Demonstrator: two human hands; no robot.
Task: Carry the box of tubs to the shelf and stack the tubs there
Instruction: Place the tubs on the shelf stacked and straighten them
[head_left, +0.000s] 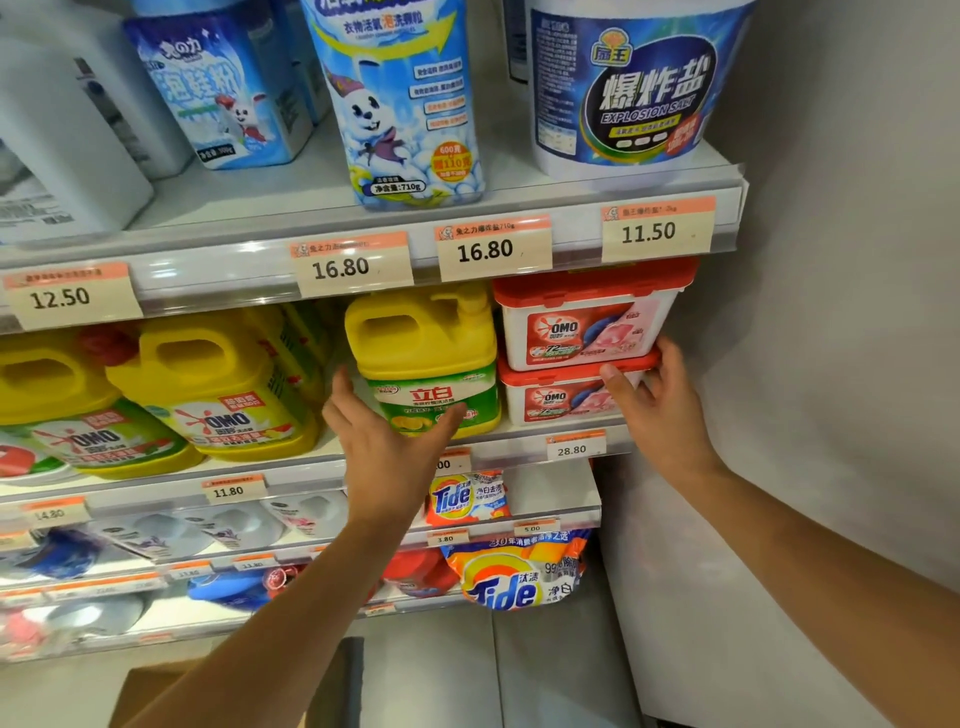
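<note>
Two red-lidded OMO tubs sit stacked at the right end of the shelf (519, 441), upper tub (587, 317) on lower tub (558, 395). Right hand (660, 410) touches the lower tub's right front corner, fingers (618, 379) loosely spread, not clamped. Left hand (384, 441) rests open-fingered against the yellow jug (426, 358) beside them.
</note>
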